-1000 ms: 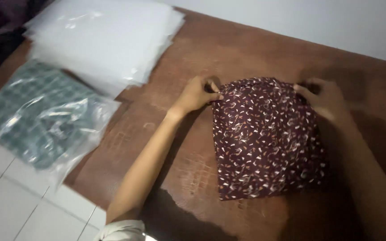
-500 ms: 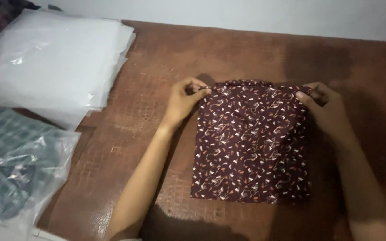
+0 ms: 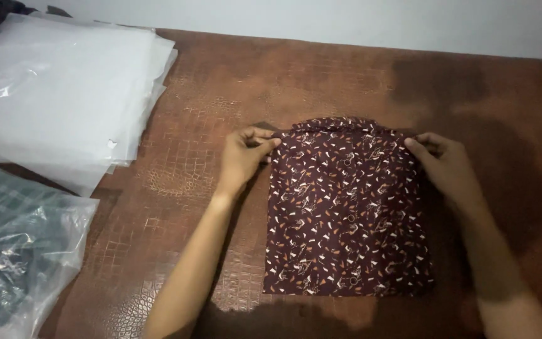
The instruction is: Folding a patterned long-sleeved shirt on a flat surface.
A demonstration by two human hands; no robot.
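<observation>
A folded dark maroon shirt (image 3: 346, 210) with small white and orange flecks lies flat on the brown textured table (image 3: 221, 94), collar at the far end and buttons down its middle. My left hand (image 3: 244, 157) pinches the shirt's upper left corner. My right hand (image 3: 445, 164) pinches the upper right corner. Both forearms reach in from the near edge on either side of the shirt.
A stack of clear plastic bags (image 3: 58, 94) lies at the table's far left. A green checked garment packed in a plastic bag (image 3: 17, 245) sits at the near left, over the table edge. A white wall (image 3: 346, 22) runs behind the table.
The shirt now lies squarer and flatter, with its front and buttons showing. Both hands stay on the upper corners. The view has shifted, moving the bagged garment toward the lower left.
</observation>
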